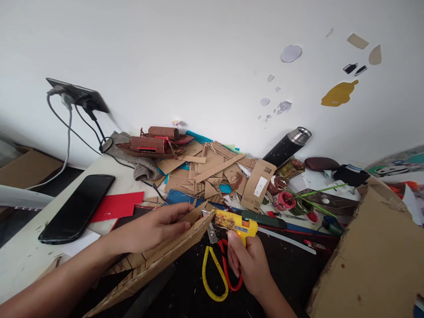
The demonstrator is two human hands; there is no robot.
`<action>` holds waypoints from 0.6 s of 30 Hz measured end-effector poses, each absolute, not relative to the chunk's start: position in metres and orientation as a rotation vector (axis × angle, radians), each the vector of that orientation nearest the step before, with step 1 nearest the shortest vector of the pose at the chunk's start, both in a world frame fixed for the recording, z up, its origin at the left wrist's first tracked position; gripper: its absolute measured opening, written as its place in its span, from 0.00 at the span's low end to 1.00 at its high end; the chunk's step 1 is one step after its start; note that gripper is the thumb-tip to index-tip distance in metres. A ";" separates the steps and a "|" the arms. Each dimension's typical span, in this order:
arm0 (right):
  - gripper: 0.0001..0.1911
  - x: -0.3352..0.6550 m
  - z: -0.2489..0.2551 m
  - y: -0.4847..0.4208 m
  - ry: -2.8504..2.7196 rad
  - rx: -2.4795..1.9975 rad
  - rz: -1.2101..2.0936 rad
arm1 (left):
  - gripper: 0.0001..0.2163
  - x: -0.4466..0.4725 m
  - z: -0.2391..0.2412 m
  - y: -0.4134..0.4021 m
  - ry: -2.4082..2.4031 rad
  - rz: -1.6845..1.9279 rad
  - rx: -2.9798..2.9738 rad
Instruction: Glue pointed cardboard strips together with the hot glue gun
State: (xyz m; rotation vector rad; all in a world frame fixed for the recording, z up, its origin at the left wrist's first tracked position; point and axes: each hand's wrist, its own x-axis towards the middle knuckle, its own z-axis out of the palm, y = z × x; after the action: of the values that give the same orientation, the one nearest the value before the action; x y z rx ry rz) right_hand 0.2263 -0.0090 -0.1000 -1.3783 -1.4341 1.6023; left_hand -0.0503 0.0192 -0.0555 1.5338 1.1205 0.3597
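My right hand (pixel 247 260) is wrapped round the handle of a yellow hot glue gun (pixel 233 223), a white glue stick (pixel 288 240) poking out of its back. The gun's nozzle meets the edge of a folded cardboard piece (pixel 159 260). My left hand (pixel 162 227) grips that cardboard near its tip, fingers on the far side and thumb on the near side. Below the gun lie scissors (pixel 215 274) with one yellow and one red handle loop. Whether glue is coming out cannot be made out.
Cardboard scraps (pixel 212 172) are heaped against the wall beside brown model boats (pixel 149 145). At left lie a black phone (pixel 77 207) and red paper (pixel 117 206). A flask (pixel 288 143) and paint jars (pixel 285 201) stand back right. A large cardboard sheet (pixel 371 256) rises at right.
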 end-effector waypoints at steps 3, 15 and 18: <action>0.39 0.227 -0.100 -0.010 -1.437 -1.382 1.601 | 0.18 -0.049 -0.053 0.019 1.122 0.359 1.523; 0.40 0.225 -0.097 -0.008 -1.402 -1.412 1.606 | 0.20 -0.051 -0.056 0.018 1.135 0.350 1.512; 0.39 0.225 -0.098 -0.009 -1.404 -1.412 1.600 | 0.20 -0.051 -0.055 0.017 1.129 0.355 1.507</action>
State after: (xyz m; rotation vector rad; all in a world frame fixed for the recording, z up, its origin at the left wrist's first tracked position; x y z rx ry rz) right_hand 0.2254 -0.0086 -0.0979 -1.4124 -1.4039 1.6003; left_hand -0.0506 0.0174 -0.0554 1.5072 1.1291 0.3555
